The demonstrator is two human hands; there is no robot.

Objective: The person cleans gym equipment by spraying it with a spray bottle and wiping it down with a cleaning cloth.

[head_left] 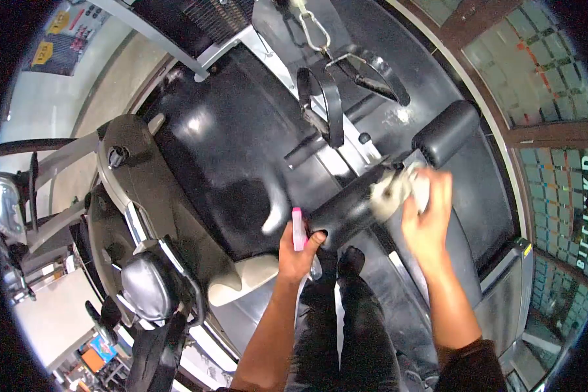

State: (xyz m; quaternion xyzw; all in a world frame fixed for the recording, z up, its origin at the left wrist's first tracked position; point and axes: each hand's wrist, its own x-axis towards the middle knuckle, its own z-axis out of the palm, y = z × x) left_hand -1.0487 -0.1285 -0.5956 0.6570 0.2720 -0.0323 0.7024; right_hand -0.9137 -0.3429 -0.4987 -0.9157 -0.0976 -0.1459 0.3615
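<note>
My right hand (431,209) is closed around a crumpled pale cloth (389,195), which lies against the far end of a black padded roller (349,212). Its edges are slightly blurred. At the near end of that roller, my left hand (296,258) is wrapped round a spray bottle with a pink head (298,228). Most of the bottle is hidden by my fingers and palm. A second black roller pad (445,134) sits beyond my right hand on the same machine.
Two black strap handles (323,108) hang from a metal carabiner (315,32) ahead. An exercise machine with a grey-brown housing (144,176) stands at left. Black matting (209,150) covers the floor. Tiled glass panels (558,215) line the right side.
</note>
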